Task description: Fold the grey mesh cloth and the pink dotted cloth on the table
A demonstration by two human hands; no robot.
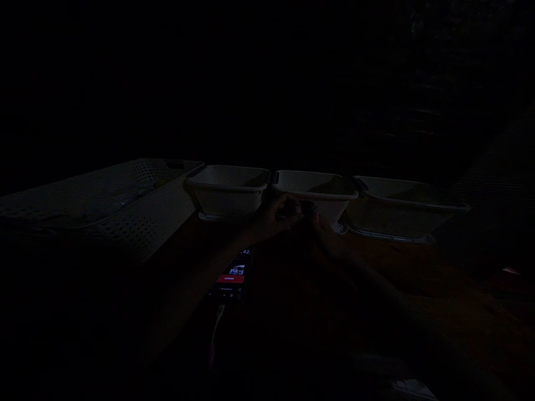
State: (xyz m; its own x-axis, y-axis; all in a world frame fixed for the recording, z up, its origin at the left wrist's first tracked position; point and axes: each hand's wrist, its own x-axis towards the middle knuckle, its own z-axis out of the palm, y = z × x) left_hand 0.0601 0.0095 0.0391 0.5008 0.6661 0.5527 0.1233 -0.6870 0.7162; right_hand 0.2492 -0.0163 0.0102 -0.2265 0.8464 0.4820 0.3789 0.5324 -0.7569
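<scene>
The scene is very dark. My left hand (276, 217) and my right hand (324, 231) meet over the table, just in front of the middle white bin (317, 186). Both hands have their fingers curled around a small dark object (307, 209) held between them; I cannot make out what it is. A phone (232, 275) with a lit screen lies on the table under my left forearm, with a cable (217, 326) running from its near end.
Three pale rectangular bins stand in a row at the back: left bin (228, 186), middle bin, right bin (401, 203). A large perforated pale crate (125, 206) lies at the left. The brown tabletop (418, 267) stretches to the right.
</scene>
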